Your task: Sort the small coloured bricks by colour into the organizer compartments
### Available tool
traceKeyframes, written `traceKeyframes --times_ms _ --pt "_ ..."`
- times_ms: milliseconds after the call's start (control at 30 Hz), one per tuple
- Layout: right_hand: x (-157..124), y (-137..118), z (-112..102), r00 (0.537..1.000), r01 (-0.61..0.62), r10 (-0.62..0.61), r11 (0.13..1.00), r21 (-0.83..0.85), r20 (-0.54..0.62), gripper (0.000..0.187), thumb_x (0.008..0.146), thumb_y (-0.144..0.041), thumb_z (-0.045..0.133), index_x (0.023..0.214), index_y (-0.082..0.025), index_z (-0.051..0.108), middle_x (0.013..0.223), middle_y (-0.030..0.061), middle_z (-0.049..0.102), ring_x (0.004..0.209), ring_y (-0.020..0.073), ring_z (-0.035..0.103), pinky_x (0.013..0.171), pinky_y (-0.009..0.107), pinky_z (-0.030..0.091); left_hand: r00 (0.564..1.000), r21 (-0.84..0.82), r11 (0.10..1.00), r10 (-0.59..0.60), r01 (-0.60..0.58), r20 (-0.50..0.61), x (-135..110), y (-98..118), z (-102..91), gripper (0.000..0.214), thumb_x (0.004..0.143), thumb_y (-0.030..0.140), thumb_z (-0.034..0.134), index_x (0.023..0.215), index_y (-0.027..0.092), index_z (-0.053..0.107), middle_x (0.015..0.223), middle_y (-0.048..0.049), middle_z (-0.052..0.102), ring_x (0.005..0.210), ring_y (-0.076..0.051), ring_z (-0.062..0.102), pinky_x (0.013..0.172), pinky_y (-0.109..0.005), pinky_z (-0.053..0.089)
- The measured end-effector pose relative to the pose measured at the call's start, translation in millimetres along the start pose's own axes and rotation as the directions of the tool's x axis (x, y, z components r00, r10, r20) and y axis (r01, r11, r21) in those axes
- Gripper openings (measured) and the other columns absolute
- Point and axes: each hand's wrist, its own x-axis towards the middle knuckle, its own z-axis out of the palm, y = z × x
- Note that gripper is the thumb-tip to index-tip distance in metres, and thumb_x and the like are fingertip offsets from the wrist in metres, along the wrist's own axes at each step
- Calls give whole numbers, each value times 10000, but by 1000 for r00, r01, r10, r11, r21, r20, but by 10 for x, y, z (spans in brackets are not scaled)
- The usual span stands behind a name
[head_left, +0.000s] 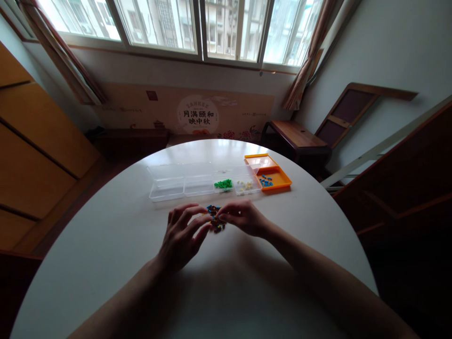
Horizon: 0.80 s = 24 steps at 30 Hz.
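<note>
We find a mixed pile of small pieces (218, 226), with blue, yellow and dark brown among them, lying loose on the white counter (106, 245), nearer the person than the boxes. Its position, in our judgement, puts it within easy reach of both hands at once.

Just beyond it stands a clear compartmented box (199, 193). Green pieces (223, 185) occupy one compartment and pale yellow pieces (245, 185) the one to its right; we take the dividing walls to serve for keeping colours apart. Beside its right end, an orange box (285, 182) stands open with blue pieces (265, 181) inside. The open tops presumably leave the contents accessible from above.

The left hand (181, 233) is half open, fingers parted and curved, thumb apart from the index finger. Its fingertips are at the pile's left side; we judge this a light, steadying posture, and see no piece gripped in it. The right hand (245, 217) reaches in from the other side, thumb and index finger brought close together over the pile. Whether a piece is pinched between them we cannot tell; the tips are too small and dim.
</note>
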Motion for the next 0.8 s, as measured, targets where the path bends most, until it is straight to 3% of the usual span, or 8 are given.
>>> traceKeyframes --times_ms 100,233,300,400,600,800 --pt "55 85 -313 960 13 -68 980 -201 -271 193 798 -352 639 825 -179 720 739 34 702 637 148 608 617 263 496 999 20 999 -35 35 9 -13 -20 19 92 852 213 617 929 254 645 1019 -27 668 1079 -219 552 892 -364 425" --pt "83 290 -766 791 -83 -131 945 -317 -598 258 793 -386 623 849 -154 721 730 46 696 610 148 592 611 273 488 992 73 990 -123 121 19 -33 -70 53 69 852 227 613 903 246 655 1018 -42 658 1066 -239 545 895 -395 416" --pt "66 404 -940 712 -161 -129 927 -339 -690 283 791 -399 611 857 -147 721 743 53 701 600 153 589 605 282 490 984 102 981 -171 166 49 -40 -95 66 97 854 227 605 931 244 662 1048 -57 645 1069 -255 534 893 -413 414" --pt "24 552 -1106 643 -278 -97 895 -349 -760 296 773 -403 611 850 -141 724 774 71 711 607 164 593 626 302 492 966 140 967 -231 214 113 -45 -118 86 165 868 234 577 1007 248 666 1124 -75 618 1101 -277 508 890 -435 412" --pt "-7 646 -1167 596 -345 -55 883 -317 -801 291 764 -387 603 867 -144 725 806 77 714 614 167 589 648 314 487 915 224 939 -315 261 254 -54 -141 189 314 902 324 518 1194 273 622 1337 -97 522 1274 -341 396 931 -493 393" --pt "18 591 -1062 635 -298 -101 883 -363 -766 273 784 -366 585 867 -144 721 828 78 719 628 166 589 642 304 488 904 221 946 -300 239 305 -76 -164 209 286 909 312 503 1154 292 648 1378 -80 510 1316 -336 371 990 -515 357"
